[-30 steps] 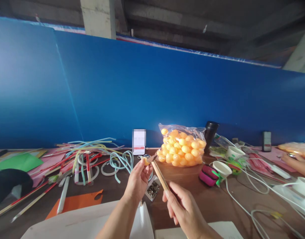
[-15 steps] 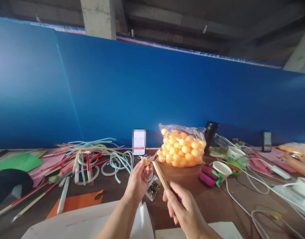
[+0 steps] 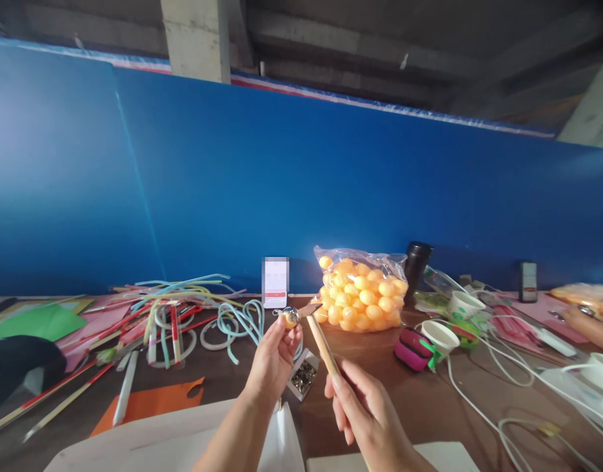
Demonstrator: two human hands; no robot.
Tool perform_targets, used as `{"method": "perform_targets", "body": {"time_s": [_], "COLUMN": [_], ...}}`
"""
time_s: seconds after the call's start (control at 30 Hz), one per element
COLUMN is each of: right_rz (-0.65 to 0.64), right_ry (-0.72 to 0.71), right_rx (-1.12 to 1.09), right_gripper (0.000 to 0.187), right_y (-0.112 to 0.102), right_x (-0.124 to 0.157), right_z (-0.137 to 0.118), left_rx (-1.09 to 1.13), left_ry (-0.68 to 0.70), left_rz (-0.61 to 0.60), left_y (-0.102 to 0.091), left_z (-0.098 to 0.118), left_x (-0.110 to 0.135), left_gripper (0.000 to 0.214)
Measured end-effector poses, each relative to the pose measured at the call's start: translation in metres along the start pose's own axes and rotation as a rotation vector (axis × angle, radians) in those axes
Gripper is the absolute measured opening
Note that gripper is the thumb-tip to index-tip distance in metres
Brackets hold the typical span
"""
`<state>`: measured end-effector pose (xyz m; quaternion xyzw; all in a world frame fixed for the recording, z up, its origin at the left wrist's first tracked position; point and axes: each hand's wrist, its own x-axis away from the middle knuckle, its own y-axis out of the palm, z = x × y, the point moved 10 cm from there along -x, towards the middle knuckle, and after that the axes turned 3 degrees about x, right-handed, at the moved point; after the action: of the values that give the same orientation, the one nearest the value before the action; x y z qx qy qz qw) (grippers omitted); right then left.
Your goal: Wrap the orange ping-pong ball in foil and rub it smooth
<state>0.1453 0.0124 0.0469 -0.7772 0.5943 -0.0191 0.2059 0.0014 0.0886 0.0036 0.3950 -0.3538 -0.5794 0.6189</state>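
Observation:
My left hand (image 3: 276, 354) is closed, its fingertips pinching an orange ball (image 3: 292, 322) whose top is covered with small shiny silver pieces. In my right hand (image 3: 363, 406) is a small hammer (image 3: 324, 346), gripped by its light wooden handle. The dark metal head is beside the ball, just to its right; whether the two touch I cannot tell. Below and between my hands, a small open box (image 3: 304, 374) of shiny metal bits lies on the table. A clear bag of orange balls (image 3: 363, 295) stands behind the hammer.
A phone (image 3: 275, 283) leans at the back. Tubes and sticks (image 3: 174, 321) are heaped at left, near orange paper (image 3: 158, 403). At right are a black bottle (image 3: 417, 270), a pink pouch (image 3: 412, 349), paper cups (image 3: 440, 336) and white cables (image 3: 471, 400). Another person's hand (image 3: 589, 324) is at far right.
The hammer in my right hand has moved slightly to the right, away from the ball. My left hand stays almost where it was, and more silver shows on the ball.

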Motion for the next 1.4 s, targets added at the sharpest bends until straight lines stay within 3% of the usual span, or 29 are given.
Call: {"method": "perform_targets", "body": {"time_s": [0.53, 1.4], "right_rz": [-0.09, -0.067], "right_ry": [-0.026, -0.006], "right_rx": [0.065, 0.055], "right_gripper": [0.031, 0.033], "right_y": [0.009, 0.006], "right_x": [0.0, -0.001], "right_z": [-0.004, 0.001], "left_rx": [-0.058, -0.04], "left_ry": [0.021, 0.032], "left_rz": [0.001, 0.045], "left_y": [0.002, -0.003], "left_z": [0.002, 0.003], "left_x": [0.001, 0.0], "left_gripper": [0.017, 0.016]}}
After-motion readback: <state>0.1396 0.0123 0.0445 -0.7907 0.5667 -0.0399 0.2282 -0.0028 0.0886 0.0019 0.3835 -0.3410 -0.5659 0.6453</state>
